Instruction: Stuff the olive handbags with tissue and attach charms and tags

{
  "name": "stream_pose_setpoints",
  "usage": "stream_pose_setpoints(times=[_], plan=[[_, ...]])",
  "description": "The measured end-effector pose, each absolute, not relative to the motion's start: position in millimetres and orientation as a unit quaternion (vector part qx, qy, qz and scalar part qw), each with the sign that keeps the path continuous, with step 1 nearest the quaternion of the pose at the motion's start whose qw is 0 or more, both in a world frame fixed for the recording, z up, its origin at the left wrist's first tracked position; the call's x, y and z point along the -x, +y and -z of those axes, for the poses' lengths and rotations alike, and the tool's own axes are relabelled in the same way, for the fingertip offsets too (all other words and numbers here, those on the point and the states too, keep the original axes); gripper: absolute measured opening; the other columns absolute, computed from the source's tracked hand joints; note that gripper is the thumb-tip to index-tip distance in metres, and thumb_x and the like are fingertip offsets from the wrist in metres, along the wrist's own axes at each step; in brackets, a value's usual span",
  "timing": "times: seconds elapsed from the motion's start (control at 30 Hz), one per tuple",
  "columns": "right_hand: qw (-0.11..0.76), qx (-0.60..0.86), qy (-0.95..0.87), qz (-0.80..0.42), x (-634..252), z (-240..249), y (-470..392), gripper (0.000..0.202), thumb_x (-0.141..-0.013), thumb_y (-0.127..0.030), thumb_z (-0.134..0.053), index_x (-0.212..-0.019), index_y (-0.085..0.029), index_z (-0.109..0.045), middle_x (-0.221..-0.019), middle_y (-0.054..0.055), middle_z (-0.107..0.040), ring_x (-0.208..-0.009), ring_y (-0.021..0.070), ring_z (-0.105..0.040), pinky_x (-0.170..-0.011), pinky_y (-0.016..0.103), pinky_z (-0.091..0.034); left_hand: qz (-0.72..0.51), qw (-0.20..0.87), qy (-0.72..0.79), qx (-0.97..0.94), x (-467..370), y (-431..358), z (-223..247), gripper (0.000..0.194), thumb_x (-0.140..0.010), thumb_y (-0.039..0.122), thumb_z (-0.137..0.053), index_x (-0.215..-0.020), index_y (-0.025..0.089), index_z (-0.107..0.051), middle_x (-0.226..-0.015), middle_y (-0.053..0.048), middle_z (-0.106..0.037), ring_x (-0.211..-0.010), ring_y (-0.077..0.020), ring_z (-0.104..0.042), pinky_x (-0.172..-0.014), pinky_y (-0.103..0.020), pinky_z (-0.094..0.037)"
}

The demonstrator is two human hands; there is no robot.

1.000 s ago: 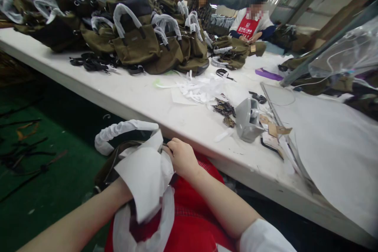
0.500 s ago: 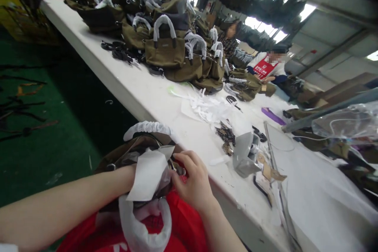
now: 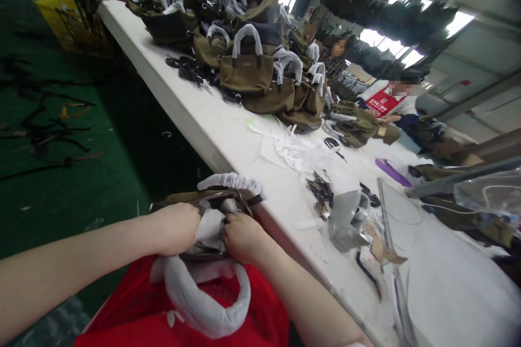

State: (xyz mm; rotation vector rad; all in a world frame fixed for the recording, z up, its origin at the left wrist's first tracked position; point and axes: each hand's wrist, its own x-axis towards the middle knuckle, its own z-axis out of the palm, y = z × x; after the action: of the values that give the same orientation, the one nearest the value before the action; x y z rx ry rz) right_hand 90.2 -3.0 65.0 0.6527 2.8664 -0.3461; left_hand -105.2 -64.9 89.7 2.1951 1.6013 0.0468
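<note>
An olive-brown handbag rests against the red apron, its zipped top open. Its two handles, wrapped in white tissue, stick out, with the near handle over the apron and the far handle by the table edge. White paper is bunched in the bag's opening. My left hand is closed at the paper's left side, fingertips partly hidden. From the right, my right hand has its fingers curled on the paper's other edge, inside the opening.
A long white table runs alongside, piled with olive handbags. On it lie white tissue scraps, a grey tape dispenser, a metal ruler and black straps. Two people work beyond the pile. A yellow crate stands on the green floor.
The white paper, which stood up out of the bag, is now lower and bunched in the opening. My left hand has come up into view, and my right hand has moved in onto the paper.
</note>
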Motion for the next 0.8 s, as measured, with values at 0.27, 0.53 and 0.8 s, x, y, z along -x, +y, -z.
stream_pose_setpoints(times=[0.27, 0.53, 0.8], plan=[[0.062, -0.221, 0.967, 0.113, -92.6, -68.7, -6.8, 0.027, -0.093, -0.028, -0.053, -0.09, -0.011, -0.073, -0.093, 0.014, -0.07, -0.096, 0.0238, -0.064, -0.093, 0.036, -0.05, -0.112, 0.094, 0.546, -0.825, 95.1, -80.8, -99.9, 0.051, -0.081, 0.013, -0.046, -0.131, 0.012, -0.057, -0.143, -0.018, -0.051, -0.131, -0.0315, -0.049, -0.109, -0.044, -0.041], [-0.074, -0.237, 0.939, 0.24, -142.1, -119.4, -14.8, 0.038, -0.089, -0.034, -0.062, -0.122, -0.014, -0.062, -0.126, 0.012, -0.063, -0.116, 0.0227, -0.058, -0.104, 0.036, -0.043, 0.029, 0.174, 0.484, -0.857, 96.9, -76.9, -97.9, 0.025, -0.079, 0.014, -0.048, -0.077, 0.017, -0.073, -0.082, -0.013, -0.073, -0.083, -0.0311, -0.068, -0.081, -0.045, -0.053], [0.073, -0.196, 0.963, 0.172, -145.3, -114.2, -20.0, 0.03, -0.079, -0.039, -0.067, -0.097, -0.014, -0.07, -0.097, 0.01, -0.072, -0.097, 0.0248, -0.063, -0.096, 0.037, -0.042, 0.013, 0.215, 0.516, -0.829, 105.4, -70.3, -92.1, 0.024, -0.078, 0.02, -0.05, -0.075, 0.022, -0.074, -0.081, -0.01, -0.074, -0.08, -0.0298, -0.069, -0.075, -0.04, -0.05]])
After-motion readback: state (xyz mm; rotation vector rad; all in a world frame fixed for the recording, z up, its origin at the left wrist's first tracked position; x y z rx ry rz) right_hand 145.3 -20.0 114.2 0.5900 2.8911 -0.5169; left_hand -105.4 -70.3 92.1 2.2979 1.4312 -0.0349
